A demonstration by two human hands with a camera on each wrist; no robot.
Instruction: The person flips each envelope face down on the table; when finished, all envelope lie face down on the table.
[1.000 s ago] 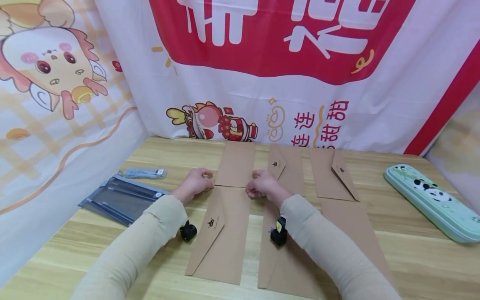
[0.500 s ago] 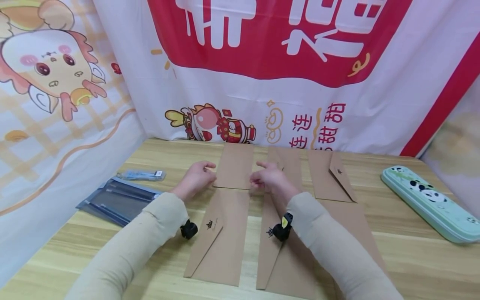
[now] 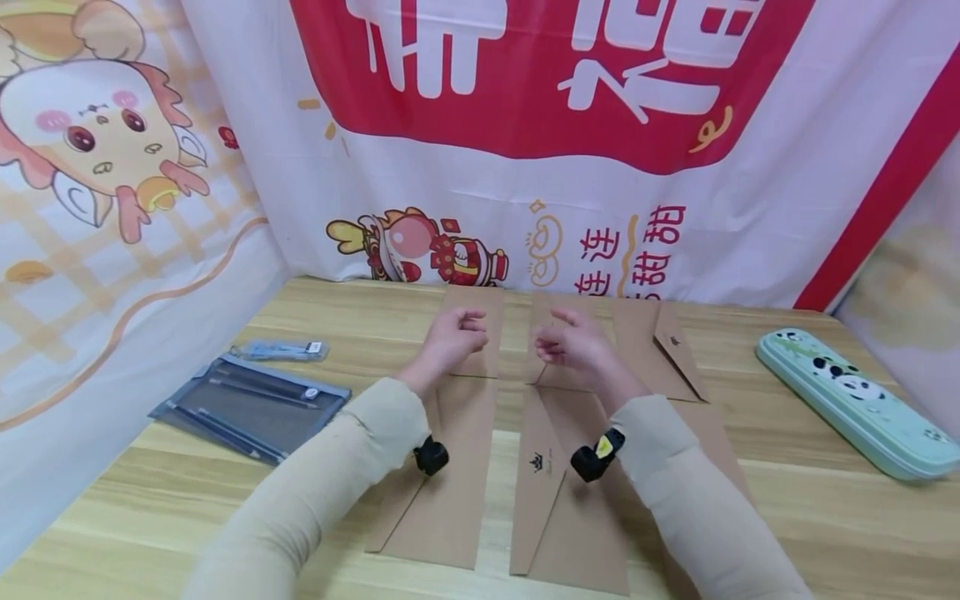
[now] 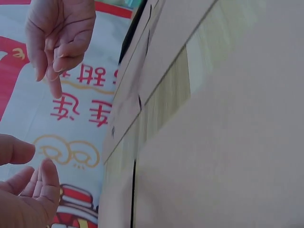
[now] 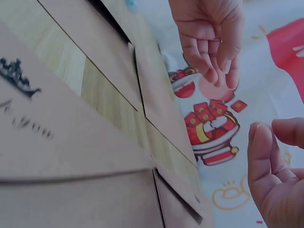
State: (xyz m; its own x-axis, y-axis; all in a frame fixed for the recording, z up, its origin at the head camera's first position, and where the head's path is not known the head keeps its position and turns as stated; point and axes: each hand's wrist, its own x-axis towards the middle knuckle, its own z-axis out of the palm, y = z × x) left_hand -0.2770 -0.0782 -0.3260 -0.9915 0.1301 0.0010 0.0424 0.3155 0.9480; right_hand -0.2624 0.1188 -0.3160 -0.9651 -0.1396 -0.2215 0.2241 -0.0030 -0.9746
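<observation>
Both hands are raised over rows of brown kraft envelopes and hold nothing. My left hand is above the back-left envelope and covers part of it. My right hand hovers over the back-middle envelope. In the wrist views, the fingers of each hand are relaxed and bent, with no object between them. Nearer the front lie a left envelope and a middle envelope; the middle one's pointed flap shows a black crown print. At the right lie a back envelope and a front one, partly hidden by my forearm.
On the left of the wooden table lie a dark mesh pouch with pencils and a small blue packet. A mint panda pencil case sits at the right. A printed cloth hangs behind the table.
My left hand has moved right from beside the back-left envelope to above it. My right hand has left that envelope's edge and moved right, over the back-middle envelope.
</observation>
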